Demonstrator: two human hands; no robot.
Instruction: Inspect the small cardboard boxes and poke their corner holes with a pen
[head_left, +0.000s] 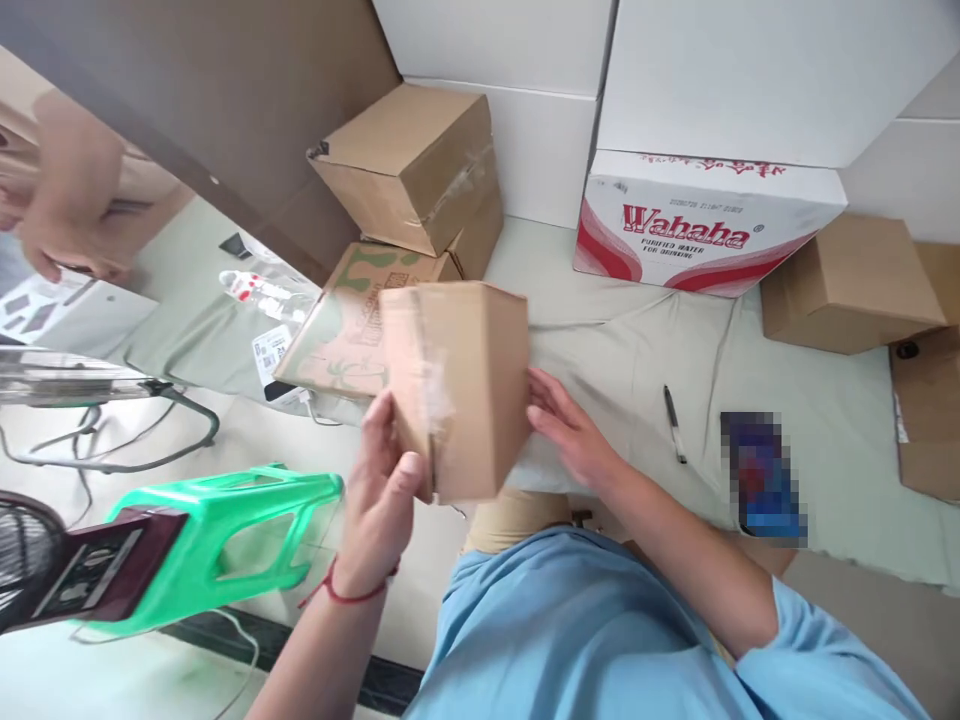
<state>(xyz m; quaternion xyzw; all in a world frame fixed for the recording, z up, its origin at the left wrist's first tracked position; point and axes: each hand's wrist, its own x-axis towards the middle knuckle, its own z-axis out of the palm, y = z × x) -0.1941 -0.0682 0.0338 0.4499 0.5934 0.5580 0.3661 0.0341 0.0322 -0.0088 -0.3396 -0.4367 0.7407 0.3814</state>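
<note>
A small brown cardboard box (465, 400) with clear tape along one edge is held up in front of my body, tilted, between my two hands. My left hand (386, 490) grips its lower left corner, thumb on the taped face. On the opposite side, my right hand (566, 425) supports the box with its fingertips against the side wall; some of those fingers are partly hidden behind it. Just behind the box lies a flat printed carton (337, 330), partly covered by it. Another brown box (409, 165) stands on the cloth-covered table farther back.
A white and red Wahaba-style water carton marked Wahaha (675, 230) stands at the back, with brown boxes (847, 280) to its right. A pen (675, 425) and a blurred-out phone (761, 475) lie on the table cloth (622, 370). A green stool (225, 540) and fan (82, 570) stand left.
</note>
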